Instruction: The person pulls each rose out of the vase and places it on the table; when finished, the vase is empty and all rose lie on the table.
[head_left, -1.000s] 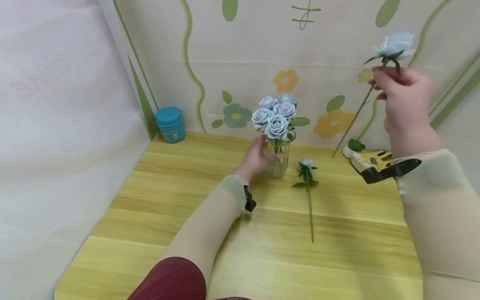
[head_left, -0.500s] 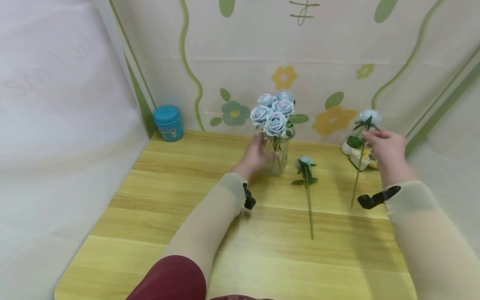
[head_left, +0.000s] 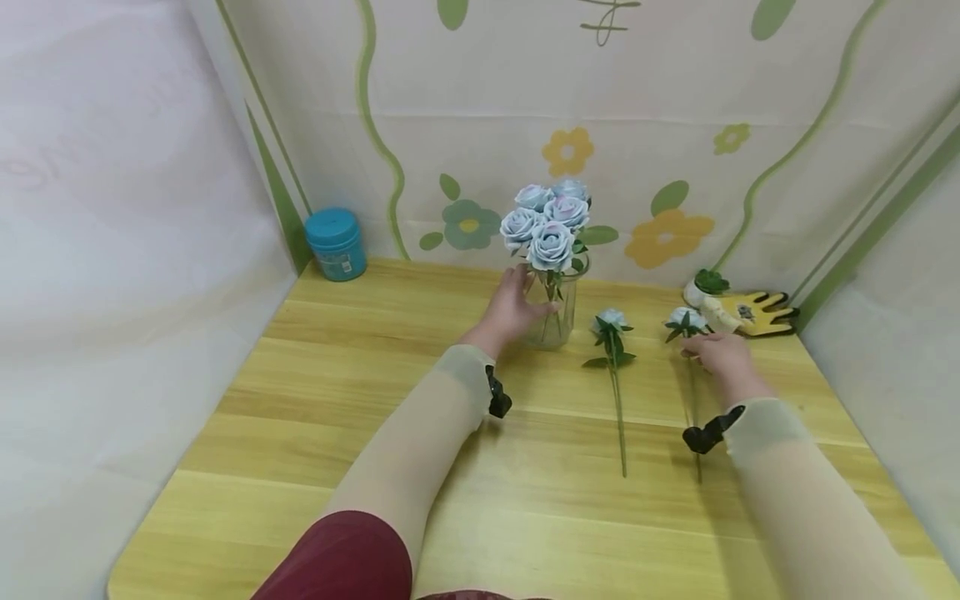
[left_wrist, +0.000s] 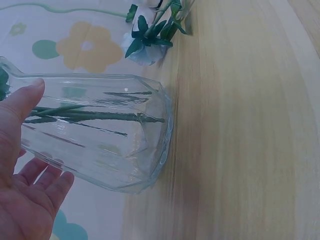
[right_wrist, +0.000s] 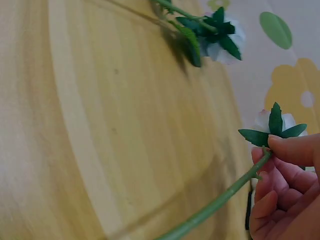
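My left hand (head_left: pixel 510 310) grips a clear glass vase (head_left: pixel 564 310) from its left side. In the left wrist view, thumb and fingers lie on opposite sides of the vase (left_wrist: pixel 95 160), and green stems show through the glass. Several pale blue roses (head_left: pixel 552 247) stand bunched above its rim. With thumb and fingers, my right hand (head_left: pixel 723 360) pinches a single pale blue rose (head_left: pixel 685 319) just below its bloom; the right wrist view shows the green stem (right_wrist: pixel 215 206) slanting away from the fingers. Between vase and right hand, another rose (head_left: pixel 612 323) lies on the table.
A turquoise lidded jar (head_left: pixel 334 244) stands at the back left of the wooden table (head_left: pixel 322 400). Behind my right hand are a small potted plant (head_left: pixel 710 282) and a yellow-and-black glove (head_left: pixel 753 313). A printed cloth (head_left: pixel 472 83) hangs behind the table.
My right hand has brought its rose down from high on the right to just above or on the tabletop, beside the lying rose. My left hand stays on the vase.
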